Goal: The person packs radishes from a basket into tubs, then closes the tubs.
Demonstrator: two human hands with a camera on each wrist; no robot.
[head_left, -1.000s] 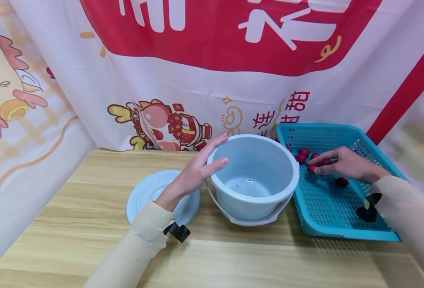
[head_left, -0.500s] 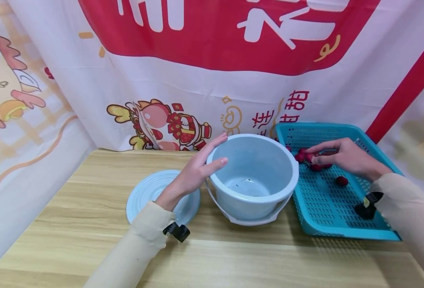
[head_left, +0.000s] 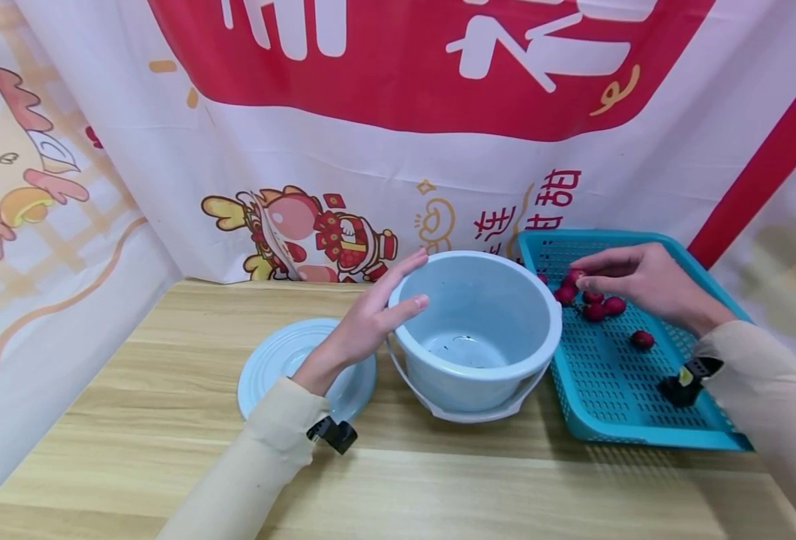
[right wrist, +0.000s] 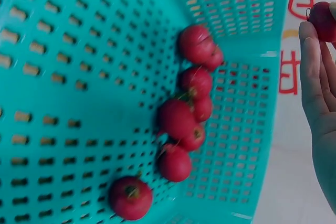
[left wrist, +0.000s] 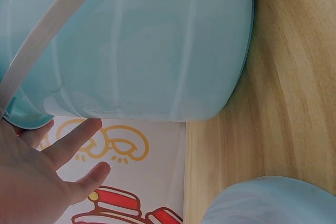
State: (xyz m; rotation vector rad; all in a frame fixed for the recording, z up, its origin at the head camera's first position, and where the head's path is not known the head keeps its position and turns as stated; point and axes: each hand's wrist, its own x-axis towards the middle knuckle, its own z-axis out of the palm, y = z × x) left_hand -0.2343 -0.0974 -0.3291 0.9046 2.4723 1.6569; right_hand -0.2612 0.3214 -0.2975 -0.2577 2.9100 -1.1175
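Note:
My left hand rests at the left rim of a light blue bucket, thumb over the rim and the other fingers straight along the outside. In the left wrist view those fingers lie spread beside the bucket's wall. My right hand pinches a small red radish between thumb and fingertips, above the far left part of a teal basket. Several more radishes lie in the basket below that hand, and one radish sits apart from them.
A light blue round lid lies on the wooden table left of the bucket, partly under my left forearm. The bucket's handle hangs down at its front. Printed cloth hangs behind the table. Dark specks show on the bucket's floor.
My right hand has drawn the pinched radish up and to the left, away from the others in the basket. The left hand and the bucket have stayed in place.

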